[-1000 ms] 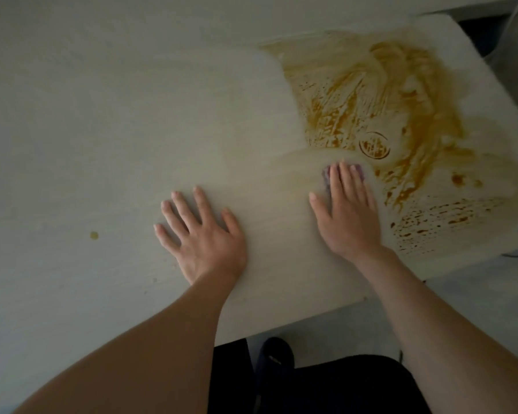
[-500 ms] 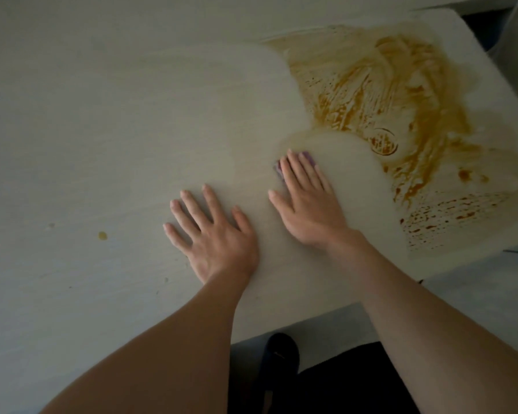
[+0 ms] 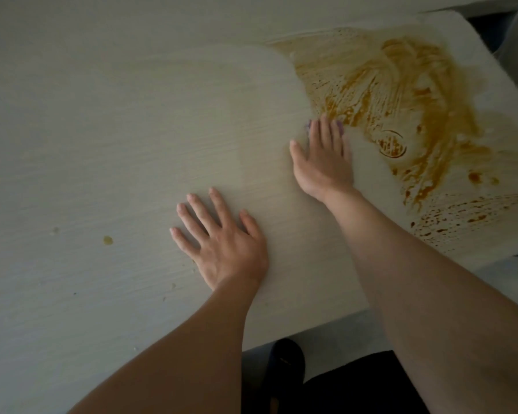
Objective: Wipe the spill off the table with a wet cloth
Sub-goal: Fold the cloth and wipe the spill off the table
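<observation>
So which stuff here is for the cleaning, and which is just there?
For the job:
- cloth, purple, peeking out under the fingertips
- right hand, pressing it flat
- spill, brown smears
- table
- small drop, still to wipe

Just there:
- left hand, resting flat on the table
- shoe on the floor

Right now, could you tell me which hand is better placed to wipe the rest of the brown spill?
The right hand. It already presses the purple cloth flat at the edge of the spill, while the left hand rests flat on wiped table, away from it and without a cloth.
</observation>
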Motion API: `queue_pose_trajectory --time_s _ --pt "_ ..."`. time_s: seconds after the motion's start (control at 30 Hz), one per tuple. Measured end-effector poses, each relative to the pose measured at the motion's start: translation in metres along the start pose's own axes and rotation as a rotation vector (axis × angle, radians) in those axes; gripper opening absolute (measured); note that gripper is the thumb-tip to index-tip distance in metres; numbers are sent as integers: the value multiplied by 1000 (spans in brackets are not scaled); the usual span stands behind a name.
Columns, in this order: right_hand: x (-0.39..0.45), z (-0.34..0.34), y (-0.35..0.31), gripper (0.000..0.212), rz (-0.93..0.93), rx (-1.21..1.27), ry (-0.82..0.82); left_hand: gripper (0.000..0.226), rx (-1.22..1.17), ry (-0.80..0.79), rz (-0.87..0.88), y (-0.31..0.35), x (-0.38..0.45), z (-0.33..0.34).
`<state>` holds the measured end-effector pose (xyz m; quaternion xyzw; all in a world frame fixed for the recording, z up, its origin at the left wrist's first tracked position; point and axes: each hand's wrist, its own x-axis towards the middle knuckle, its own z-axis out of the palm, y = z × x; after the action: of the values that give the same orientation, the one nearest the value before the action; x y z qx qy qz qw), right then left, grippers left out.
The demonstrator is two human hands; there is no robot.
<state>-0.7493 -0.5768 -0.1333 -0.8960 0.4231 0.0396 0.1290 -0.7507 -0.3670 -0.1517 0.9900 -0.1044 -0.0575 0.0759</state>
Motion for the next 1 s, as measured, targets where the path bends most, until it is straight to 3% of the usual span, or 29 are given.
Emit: queue_pose_trajectory --time_s 0.23,0.43,0.63,0.87,1.0 --pt "-57 17 1 83 -259 -55 -16 71 -16 6 3 0 0 -1" --pt "-33 0 47 88 -45 -60 8 71 -5 -5 1 0 0 1" --pt "26 -12 28 84 99 5 27 71 3 -17 7 1 -1 -2" --pt "9 3 -31 78 -161 -19 -19 72 -5 -15 3 1 1 -2" --pt "-39 15 -11 83 -239 -59 1 72 -4 -21 4 0 1 -1"
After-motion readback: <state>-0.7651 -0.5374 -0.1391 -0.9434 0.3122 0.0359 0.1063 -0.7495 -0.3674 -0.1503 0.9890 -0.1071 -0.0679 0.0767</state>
